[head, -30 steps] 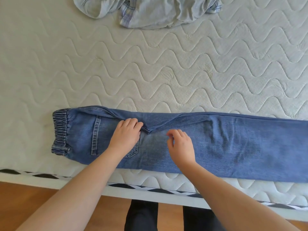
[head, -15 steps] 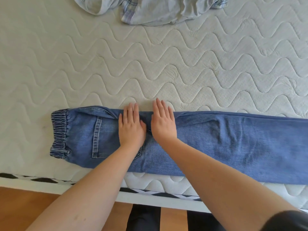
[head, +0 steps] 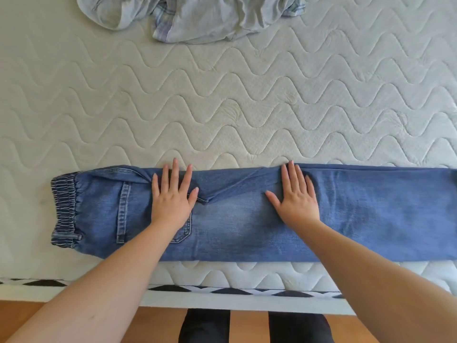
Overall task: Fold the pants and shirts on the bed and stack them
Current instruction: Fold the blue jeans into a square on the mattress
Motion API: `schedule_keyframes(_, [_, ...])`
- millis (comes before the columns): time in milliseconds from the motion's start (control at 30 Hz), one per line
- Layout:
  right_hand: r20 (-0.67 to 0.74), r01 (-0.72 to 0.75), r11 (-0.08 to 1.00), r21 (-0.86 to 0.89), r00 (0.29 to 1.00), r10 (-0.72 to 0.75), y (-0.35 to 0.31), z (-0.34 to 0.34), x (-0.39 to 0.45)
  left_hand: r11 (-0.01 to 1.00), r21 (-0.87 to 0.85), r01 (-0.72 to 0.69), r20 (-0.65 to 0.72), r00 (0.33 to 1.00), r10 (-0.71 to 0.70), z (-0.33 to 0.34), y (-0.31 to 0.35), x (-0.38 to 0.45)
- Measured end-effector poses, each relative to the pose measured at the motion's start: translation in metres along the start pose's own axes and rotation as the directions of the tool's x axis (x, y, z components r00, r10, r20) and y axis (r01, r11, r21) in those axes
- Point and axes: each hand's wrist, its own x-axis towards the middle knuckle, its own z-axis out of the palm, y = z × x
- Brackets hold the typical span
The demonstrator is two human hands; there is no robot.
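Beyond jeans (head: 247, 226): crumpled shirt (head: 197, 18).

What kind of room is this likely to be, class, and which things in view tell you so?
Probably a bedroom: a bare quilted mattress on a bed beside a wooden floor, with blue jeans smoothed flat on it and a crumpled pale shirt waiting farther back.

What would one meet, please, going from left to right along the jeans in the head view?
Elastic waistband → vertical pocket seam → left hand pressing flat → diagonal fold crease → right hand pressing flat → jeans leg running off the right edge.
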Motion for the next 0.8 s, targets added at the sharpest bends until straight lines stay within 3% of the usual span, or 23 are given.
schedule_keyframes(233, [-0.025, -0.080, 0.996, 0.028, 0.996, 0.081, 0.036, -0.005, -0.021, 0.941, 0.052, -0.335, 0.059, 0.941, 0.332, -0.025, 0.045, 0.006])
schedule_keyframes(400, [0.018, -0.177, 0.980, 0.094, 0.984, 0.176, 0.096, -0.005, -0.047, 0.920, -0.009, -0.391, 0.087, 0.916, 0.391, -0.041, 0.106, 0.020])
schedule_keyframes(600, [0.037, -0.350, 0.911, 0.215, 0.936, 0.351, 0.185, -0.012, -0.078, 0.816, -0.008, -0.578, 0.108, 0.811, 0.575, -0.045, 0.213, 0.032])
schedule_keyframes(800, [0.085, -0.490, 0.821, 0.294, 0.869, 0.488, 0.275, -0.015, -0.093, 0.700, 0.057, -0.712, 0.242, 0.690, 0.682, -0.032, 0.321, 0.033])
